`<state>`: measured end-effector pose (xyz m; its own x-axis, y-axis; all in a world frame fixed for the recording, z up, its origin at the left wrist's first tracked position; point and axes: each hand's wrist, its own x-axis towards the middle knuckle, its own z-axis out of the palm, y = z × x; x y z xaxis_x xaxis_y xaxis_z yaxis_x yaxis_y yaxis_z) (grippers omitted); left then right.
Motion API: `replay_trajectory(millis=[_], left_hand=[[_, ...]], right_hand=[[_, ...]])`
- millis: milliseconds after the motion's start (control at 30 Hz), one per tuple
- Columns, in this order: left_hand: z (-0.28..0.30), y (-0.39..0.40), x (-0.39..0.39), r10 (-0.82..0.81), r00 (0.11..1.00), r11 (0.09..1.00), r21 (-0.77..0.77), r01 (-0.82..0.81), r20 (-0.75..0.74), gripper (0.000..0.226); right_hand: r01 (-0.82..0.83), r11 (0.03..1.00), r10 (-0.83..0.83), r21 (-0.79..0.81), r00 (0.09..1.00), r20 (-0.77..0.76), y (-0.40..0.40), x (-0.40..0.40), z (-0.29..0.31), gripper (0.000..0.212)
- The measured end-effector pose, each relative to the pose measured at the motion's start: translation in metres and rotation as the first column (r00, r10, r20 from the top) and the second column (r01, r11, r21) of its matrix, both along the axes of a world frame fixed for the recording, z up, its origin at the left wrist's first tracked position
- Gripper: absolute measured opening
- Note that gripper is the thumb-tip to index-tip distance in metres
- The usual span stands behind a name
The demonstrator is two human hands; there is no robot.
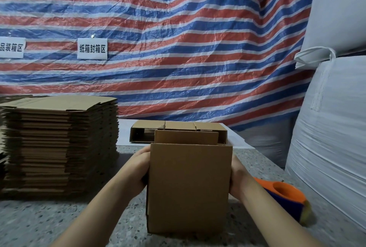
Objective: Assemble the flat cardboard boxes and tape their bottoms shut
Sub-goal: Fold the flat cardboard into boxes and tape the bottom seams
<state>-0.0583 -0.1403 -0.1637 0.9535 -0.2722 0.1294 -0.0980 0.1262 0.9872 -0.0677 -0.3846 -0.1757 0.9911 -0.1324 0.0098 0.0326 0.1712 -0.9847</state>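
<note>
A brown cardboard box [188, 187] stands upright on the speckled table [49, 221] right in front of me, its far flap raised. My left hand [138, 169] grips its left side and my right hand [237, 177] grips its right side; the fingers are hidden behind the box. A tall stack of flat cardboard boxes [59, 143] sits at the left. An orange and blue tape dispenser [287, 197] lies on the table at the right, behind my right forearm.
Another opened box [178, 127] lies on its side behind the held one, on a white sheet [124, 131]. Large white sacks [332, 117] stand at the right. A red, white and blue striped tarp [178, 38] with two paper signs hangs behind.
</note>
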Motion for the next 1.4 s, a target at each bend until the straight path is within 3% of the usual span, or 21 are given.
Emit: replay_trajectory(millis=[267, 400, 567, 667, 800, 1000, 1167, 1267, 1400], left_hand=[[0.001, 0.001, -0.007, 0.008, 0.998, 0.999, 0.03, -0.01, 0.068, 0.021], [0.0, -0.001, -0.009, 0.064, 0.998, 0.998, 0.017, -0.065, 0.007, 0.06], [0.001, 0.008, -0.02, -0.207, 0.974, 0.978, 0.035, 0.205, 0.096, 0.086], [-0.005, 0.011, -0.022, -0.205, 0.978, 0.978, -0.017, 0.206, 0.037, 0.08], [-0.003, 0.009, -0.024, -0.179, 0.983, 0.983, -0.044, 0.18, 0.042, 0.052], [-0.004, 0.0, -0.02, 0.067, 0.997, 0.997, -0.04, -0.066, 0.035, 0.022], [-0.004, -0.001, -0.02, 0.108, 0.994, 0.99, -0.092, -0.104, 0.035, 0.01], [-0.003, 0.0, -0.018, 0.09, 0.996, 0.991, -0.098, -0.087, 0.027, 0.006], [-0.002, -0.002, -0.016, 0.108, 0.994, 0.986, -0.132, -0.105, 0.019, 0.026]], right_hand=[[0.013, 1.0, -0.012, 0.021, 1.0, -0.012, 0.0, -0.002, 0.0, 0.066], [0.029, 1.0, -0.029, 0.002, 0.999, -0.017, -0.001, 0.002, -0.002, 0.064], [0.037, 0.996, -0.041, -0.075, 0.998, -0.052, -0.001, 0.01, -0.002, 0.053], [0.04, 0.999, -0.041, -0.03, 0.998, -0.044, -0.001, 0.012, -0.002, 0.055], [0.0, 0.998, 0.002, 0.055, 0.999, -0.035, -0.002, 0.007, -0.003, 0.06], [-0.1, 0.988, 0.095, 0.117, 0.994, 0.053, -0.001, -0.005, -0.001, 0.046], [-0.158, 0.979, 0.142, 0.131, 0.982, 0.127, -0.004, -0.01, -0.005, 0.06], [-0.203, 0.977, 0.19, 0.07, 0.969, 0.156, -0.006, -0.016, -0.004, 0.055], [-0.269, 0.963, 0.261, 0.031, 0.953, 0.155, -0.011, -0.019, -0.001, 0.056]])
